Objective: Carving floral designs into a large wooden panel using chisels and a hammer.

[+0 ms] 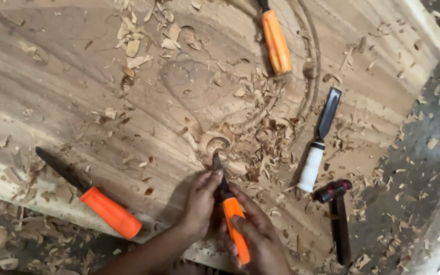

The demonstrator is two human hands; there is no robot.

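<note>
Count: 4 chisels, 1 hammer, 1 wood slab, 2 hands.

Nearest, bottom centre: right hand [258, 239] wrapped shut around the orange handle of the held chisel [230, 211], thumb laid along the top. Left hand [199, 203] just beside it, fingers curled in and pinching the dark blade near the tip; not fully clenched. Blade tip sits on the wood slab [77, 91] right below a small carved curl, approx. mid-slab.

Left of the hands: second orange chisel [90, 193], lying loose near the slab's front edge, blade pointing up-left. Right of the hands: hammer [337, 214] w/ dark red head, lying on the slab's corner, handle toward the viewer. Just beyond it: white-handled chisel [318, 142], wide dark blade pointing away.

Farthest, top centre: third orange chisel [276, 40], blade cut off by the frame edge, so prob. a chisel too. Shavings scattered all over slab and floor, thickest around the carved rings.
</note>
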